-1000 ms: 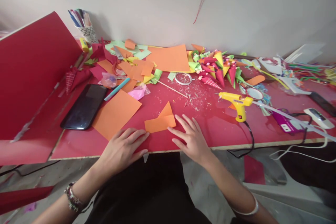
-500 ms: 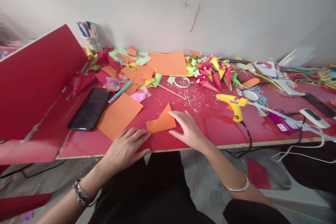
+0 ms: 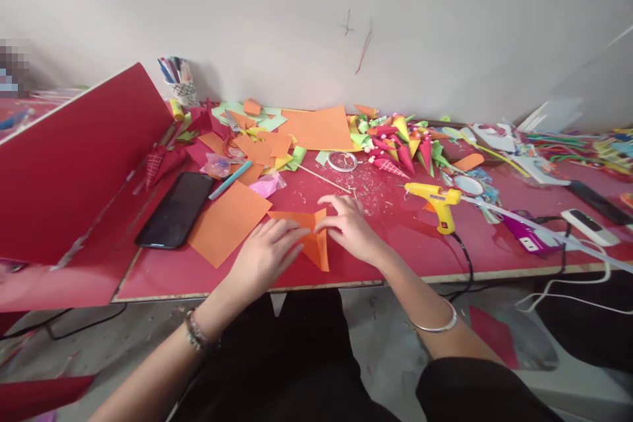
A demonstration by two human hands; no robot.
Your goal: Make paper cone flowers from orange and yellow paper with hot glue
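A folded piece of orange paper (image 3: pixel 313 247) stands partly opened near the table's front edge, its crease upright between my hands. My right hand (image 3: pixel 351 227) pinches its right edge between thumb and fingers. Over the paper's left part lies my left hand (image 3: pixel 270 244), fingers stretched out with the thumb apart, covering some of it. Whether the left fingertips press on the paper is hard to see. A flat orange sheet (image 3: pixel 230 221) lies just left of my left hand.
Left are a black phone (image 3: pixel 175 211), a teal pen-like stick (image 3: pixel 230 180) and a red board (image 3: pixel 79 171). A yellow glue gun (image 3: pixel 438 201) with a cord lies right. Small paper cones (image 3: pixel 403 145), a tape ring (image 3: pixel 342 161), a thin stick (image 3: pixel 324 178) and paper scraps lie behind.
The orange paper lay flat and folded; now it is lifted and partly unfolded. My left hand has moved right and up over it, and my right hand has closed on its edge.
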